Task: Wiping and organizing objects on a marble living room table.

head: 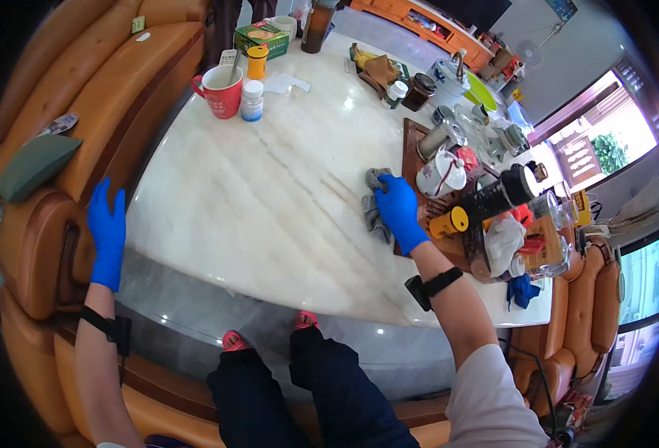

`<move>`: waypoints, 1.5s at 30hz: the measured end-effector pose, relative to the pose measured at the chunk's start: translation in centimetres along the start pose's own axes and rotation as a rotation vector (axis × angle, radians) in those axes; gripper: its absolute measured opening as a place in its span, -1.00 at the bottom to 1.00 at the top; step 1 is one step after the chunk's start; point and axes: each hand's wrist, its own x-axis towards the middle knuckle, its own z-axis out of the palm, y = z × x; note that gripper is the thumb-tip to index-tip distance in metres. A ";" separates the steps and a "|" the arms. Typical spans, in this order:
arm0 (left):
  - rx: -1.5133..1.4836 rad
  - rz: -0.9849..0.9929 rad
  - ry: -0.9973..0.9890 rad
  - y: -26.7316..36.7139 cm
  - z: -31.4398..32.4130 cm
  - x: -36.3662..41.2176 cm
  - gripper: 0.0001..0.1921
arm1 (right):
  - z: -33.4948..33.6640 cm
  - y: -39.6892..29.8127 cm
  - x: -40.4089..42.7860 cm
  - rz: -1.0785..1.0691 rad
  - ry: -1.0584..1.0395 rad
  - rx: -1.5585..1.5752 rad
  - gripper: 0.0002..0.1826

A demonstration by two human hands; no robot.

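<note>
My right hand (pixel 401 213), in a blue glove, presses a crumpled grey cloth (pixel 375 215) against the marble tabletop (pixel 240 196), beside the edge of a wooden tea tray (pixel 413 134). Its fingers are curled on the cloth. Off the table's left edge, my left hand (pixel 107 229), gloved in blue too, hangs beside the sofa arm with fingers apart and holds nothing. Nearest to my right hand on the tray are a yellow canister (pixel 448 222) and a white lidded cup (pixel 441 175). A black cylindrical container (pixel 500 193) leans beyond them.
A red mug (pixel 222 95) with a spoon, a white bottle (pixel 252 101) and a yellow container (pixel 257 63) stand at the far left. Bananas (pixel 363 56), jars and a white pot (pixel 448 75) sit at the far right. Orange leather sofas (pixel 139 73) flank the table.
</note>
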 end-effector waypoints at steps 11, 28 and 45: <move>-0.057 -0.580 -0.318 -2.8 3.3 -1.2 -0.41 | 5.2 -0.7 7.9 0.242 0.217 0.034 -0.58; 0.154 -0.732 -0.301 3.4 2.8 -1.1 -0.46 | 3.3 -13.2 -9.3 -0.394 -0.490 0.041 -0.35; 0.162 -0.732 -0.332 2.8 1.7 -0.9 -0.58 | 6.3 -17.0 1.9 -0.378 -0.435 0.017 -0.35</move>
